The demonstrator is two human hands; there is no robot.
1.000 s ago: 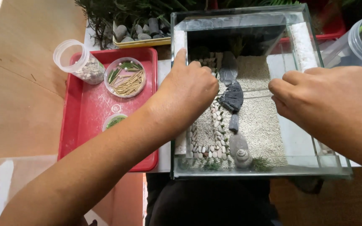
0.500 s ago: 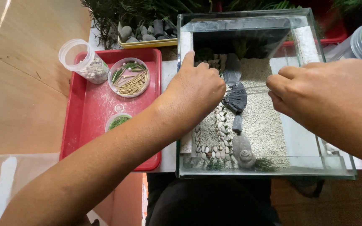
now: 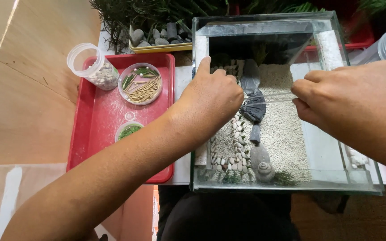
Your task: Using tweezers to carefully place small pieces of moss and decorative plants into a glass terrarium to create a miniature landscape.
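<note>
At far left I see a clear cup (image 3: 95,67) of pale pebbles lying on a glossy red tray (image 3: 99,134), beside a round dish (image 3: 143,83) of straw-coloured sticks and a small green-filled lid (image 3: 128,130). Mid-frame, my left hand (image 3: 213,100) curls in a loose fist over the tank's left side, forefinger tip against the glass wall; I cannot tell whether it holds anything. The square glass tank (image 3: 287,185) holds grainy pale sand, with a pebble strip and dark flat slate stones (image 3: 253,107) running top to bottom down the middle. A thin clear rod (image 3: 271,100) lies left–right across the slate, its right end pinched narrowly in my right hand (image 3: 358,111) at the right. Since half a second ago, both hands have barely shifted.
</note>
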